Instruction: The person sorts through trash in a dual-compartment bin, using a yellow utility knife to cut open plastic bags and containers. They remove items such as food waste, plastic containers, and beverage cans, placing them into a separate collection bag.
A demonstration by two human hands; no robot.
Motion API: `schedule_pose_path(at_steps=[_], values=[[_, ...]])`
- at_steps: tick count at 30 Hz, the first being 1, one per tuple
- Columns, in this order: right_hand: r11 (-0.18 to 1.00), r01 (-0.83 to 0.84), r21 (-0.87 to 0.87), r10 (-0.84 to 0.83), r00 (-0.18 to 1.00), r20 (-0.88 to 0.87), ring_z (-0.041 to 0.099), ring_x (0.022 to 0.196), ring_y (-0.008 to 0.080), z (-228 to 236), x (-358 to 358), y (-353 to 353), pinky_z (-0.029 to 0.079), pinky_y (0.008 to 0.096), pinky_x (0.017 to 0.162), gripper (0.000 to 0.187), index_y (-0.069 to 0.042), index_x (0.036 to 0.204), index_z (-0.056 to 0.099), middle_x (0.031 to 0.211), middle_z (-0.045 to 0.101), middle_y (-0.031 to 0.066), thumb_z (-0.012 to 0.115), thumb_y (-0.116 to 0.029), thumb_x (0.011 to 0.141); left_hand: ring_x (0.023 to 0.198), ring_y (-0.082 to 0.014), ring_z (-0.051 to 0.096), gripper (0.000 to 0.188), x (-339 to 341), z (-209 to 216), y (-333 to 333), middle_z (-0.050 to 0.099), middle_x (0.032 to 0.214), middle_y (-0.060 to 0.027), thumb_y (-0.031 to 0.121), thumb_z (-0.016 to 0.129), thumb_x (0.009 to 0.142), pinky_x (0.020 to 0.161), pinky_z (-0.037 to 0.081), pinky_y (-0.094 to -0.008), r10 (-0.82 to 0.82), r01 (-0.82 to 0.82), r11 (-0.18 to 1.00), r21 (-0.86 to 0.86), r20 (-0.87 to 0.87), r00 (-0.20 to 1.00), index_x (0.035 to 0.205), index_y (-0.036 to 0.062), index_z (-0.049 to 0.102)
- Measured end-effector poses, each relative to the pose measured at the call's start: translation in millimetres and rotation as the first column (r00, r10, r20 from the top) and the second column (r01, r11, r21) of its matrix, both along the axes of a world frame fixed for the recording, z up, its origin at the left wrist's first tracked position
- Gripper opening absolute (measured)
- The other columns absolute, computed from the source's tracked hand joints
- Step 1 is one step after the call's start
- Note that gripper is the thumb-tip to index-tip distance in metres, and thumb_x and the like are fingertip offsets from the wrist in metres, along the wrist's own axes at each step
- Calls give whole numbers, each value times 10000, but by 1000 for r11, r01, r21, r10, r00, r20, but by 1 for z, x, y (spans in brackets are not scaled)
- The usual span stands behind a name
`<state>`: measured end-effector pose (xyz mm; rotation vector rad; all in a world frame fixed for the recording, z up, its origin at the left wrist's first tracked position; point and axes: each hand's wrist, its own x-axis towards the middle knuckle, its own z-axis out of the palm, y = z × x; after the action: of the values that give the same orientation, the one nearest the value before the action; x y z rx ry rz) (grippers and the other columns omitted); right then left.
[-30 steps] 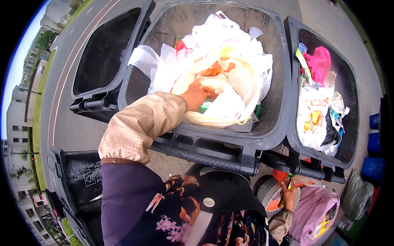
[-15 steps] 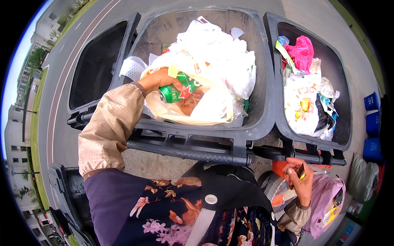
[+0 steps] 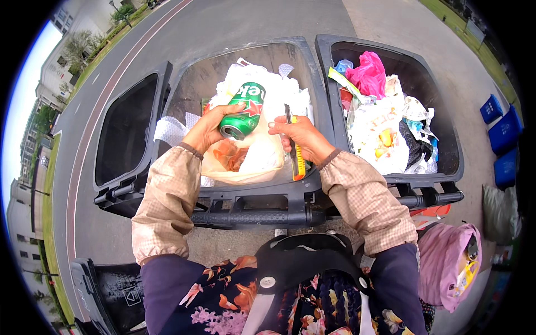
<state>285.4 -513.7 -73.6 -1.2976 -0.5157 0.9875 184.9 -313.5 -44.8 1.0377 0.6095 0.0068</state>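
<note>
My left hand (image 3: 211, 127) is closed around a green drink can (image 3: 244, 114) with a red star, tilted above the middle bin. In my right hand (image 3: 306, 134) is a yellow utility knife (image 3: 297, 156), its blade pointing away from me. The two hands are apart, a short gap between can and knife. Below them, an open cream plastic bag (image 3: 254, 167) holds something orange-brown (image 3: 228, 156). White plastic bags (image 3: 290, 86) are heaped behind the can, inside the middle wheelie bin (image 3: 321, 89).
Right of it stands another wheelie bin (image 3: 455, 131) full of bags, with a pink one (image 3: 368, 75) on top. A dark bin (image 3: 131, 109) is at the left. A pink sack (image 3: 446, 262) sits by my right side. Blue boxes (image 3: 505, 131) stand far right.
The left hand has lifted the can up out of the cream bag. My right hand has come up from low right with the knife, to beside the can. The view has shifted.
</note>
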Motion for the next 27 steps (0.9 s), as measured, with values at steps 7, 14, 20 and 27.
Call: schedule_pose_path(at_steps=[7, 14, 20, 27], values=[[979, 146, 142, -199, 538, 819, 527, 1013, 231, -3, 20, -21, 401, 298, 874, 611, -103, 1165, 513, 1072, 546, 109, 702, -16, 590, 839, -308, 615, 295, 44, -19, -47, 572, 983, -190, 182, 456, 866, 700, 557, -426, -158, 156, 974, -162, -1, 987, 1084, -17, 465], [969, 227, 102, -213, 541, 814, 594, 824, 233, -14, 39, -30, 468, 298, 703, 545, -31, 1133, 509, 1007, 566, 140, 652, -52, 608, 888, -230, 599, 353, 57, -31, -56, 564, 1039, -123, 228, 508, 863, 751, 525, -412, -149, 151, 988, -37, 39, 988, 1145, 28, 438], [969, 245, 44, -240, 875, 421, 497, 471, 103, 18, 62, -28, 373, 240, 397, 575, 0, 1162, 474, 717, 590, 67, 690, -97, 639, 1013, -177, 523, 401, 58, -42, -57, 543, 1089, -60, 118, 629, 789, 906, 415, -341, -150, 150, 988, 31, 386, 910, 1148, 62, 459], [975, 207, -79, -83, 672, 736, 515, 531, 125, -1, 66, -15, 396, 257, 465, 449, -30, 1050, 551, 704, 578, 68, 715, -96, 637, 816, -131, 551, 623, 53, -48, -63, 576, 1022, -61, 181, 746, 665, 595, 466, -278, -278, 163, 809, 565, 123, 953, 1182, 43, 427]])
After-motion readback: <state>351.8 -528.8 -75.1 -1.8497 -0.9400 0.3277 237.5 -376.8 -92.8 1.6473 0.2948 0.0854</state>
